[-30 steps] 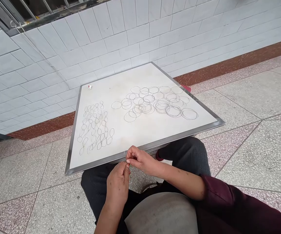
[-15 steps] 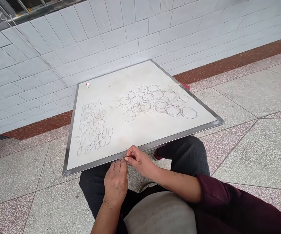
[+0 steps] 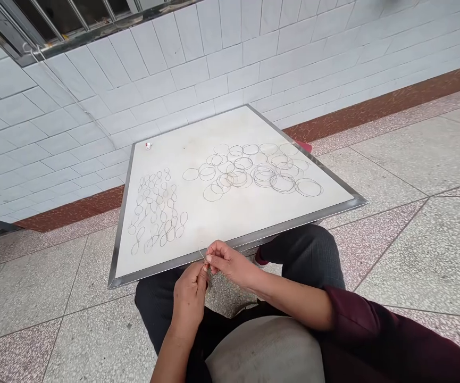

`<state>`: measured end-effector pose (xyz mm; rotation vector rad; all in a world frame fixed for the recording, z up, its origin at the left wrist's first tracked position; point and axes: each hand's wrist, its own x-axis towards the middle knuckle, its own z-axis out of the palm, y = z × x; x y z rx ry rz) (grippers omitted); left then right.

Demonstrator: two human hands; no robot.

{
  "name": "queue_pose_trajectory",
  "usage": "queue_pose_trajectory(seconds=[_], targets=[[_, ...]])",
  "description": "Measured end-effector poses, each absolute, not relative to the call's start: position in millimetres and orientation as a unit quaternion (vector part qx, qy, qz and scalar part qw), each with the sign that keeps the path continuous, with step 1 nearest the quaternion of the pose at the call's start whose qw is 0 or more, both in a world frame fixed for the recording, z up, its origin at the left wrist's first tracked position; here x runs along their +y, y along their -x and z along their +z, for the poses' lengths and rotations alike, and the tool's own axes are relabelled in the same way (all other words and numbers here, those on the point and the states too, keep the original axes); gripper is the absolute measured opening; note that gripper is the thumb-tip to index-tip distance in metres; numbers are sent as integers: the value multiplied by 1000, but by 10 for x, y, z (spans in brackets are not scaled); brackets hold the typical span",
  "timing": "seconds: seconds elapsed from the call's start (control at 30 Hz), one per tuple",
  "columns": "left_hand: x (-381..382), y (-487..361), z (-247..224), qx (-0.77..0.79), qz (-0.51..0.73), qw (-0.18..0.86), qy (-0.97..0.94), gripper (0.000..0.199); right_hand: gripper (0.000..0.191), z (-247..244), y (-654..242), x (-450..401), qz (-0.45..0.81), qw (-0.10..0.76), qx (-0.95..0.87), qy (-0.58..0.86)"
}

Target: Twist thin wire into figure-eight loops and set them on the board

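Note:
Both of my hands meet at the near edge of the white table (image 3: 230, 223). My left hand (image 3: 190, 292) is closed, its thumb and fingers pinching a thin wire (image 3: 201, 250). My right hand (image 3: 230, 264) pinches the same wire from the right, fingertips touching those of the left. A fine end of the wire sticks up above the fingers; the rest is hidden by them. On the table's left part lie several wire pieces twisted into figure-eight loops (image 3: 183, 218). Several round wire rings (image 3: 308, 187) lie overlapping on the right part.
A small white and red object (image 3: 148, 146) sits at the table's far left corner. The metal rim (image 3: 245, 244) runs above my knees (image 3: 313, 250). Behind the table stands a white tiled wall (image 3: 198, 80) with a barred window (image 3: 82, 21). Speckled tile floor (image 3: 393, 159) surrounds it.
My left hand has turned so that its thumb shows, and the wire end now rises at a different angle between my fingertips. The view has shifted slightly.

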<state>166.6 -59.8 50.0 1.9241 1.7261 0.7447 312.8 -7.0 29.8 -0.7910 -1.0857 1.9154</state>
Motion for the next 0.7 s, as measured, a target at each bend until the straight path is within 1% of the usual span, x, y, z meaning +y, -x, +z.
queue_pose_trajectory(seconds=[0.03,0.07,0.13,0.17,0.33,0.4,0.47,0.53,0.57,0.63,0.7], targets=[[-612,-1666,518,630,281,266,-673,32,31,324,-3144,-67,760,380,-428,307],[-624,-1667,533,633,286,285,-661,32,31,344,-3155,-65,765,373,-428,302],[-643,-1678,552,629,279,283,-668,32,32,366,-3163,-63,768,370,-431,295],[-651,-1686,555,623,270,262,-685,31,31,366,-3160,-64,765,373,-434,296],[-677,-1713,512,595,225,69,-769,31,26,278,-3084,-84,719,407,-455,332],[-681,-1701,492,595,223,53,-770,28,26,229,-3056,-87,706,421,-455,342],[-683,-1681,490,605,230,77,-758,28,26,194,-3056,-78,709,418,-458,336],[-685,-1661,507,616,245,136,-736,31,26,182,-3090,-63,725,389,-473,313],[-686,-1652,519,623,260,187,-714,32,26,186,-3117,-55,729,373,-488,302],[-690,-1640,546,632,301,324,-636,32,29,216,-3179,-42,704,363,-536,291],[-698,-1636,569,621,350,462,-527,31,29,267,-3236,-35,619,391,-615,293]])
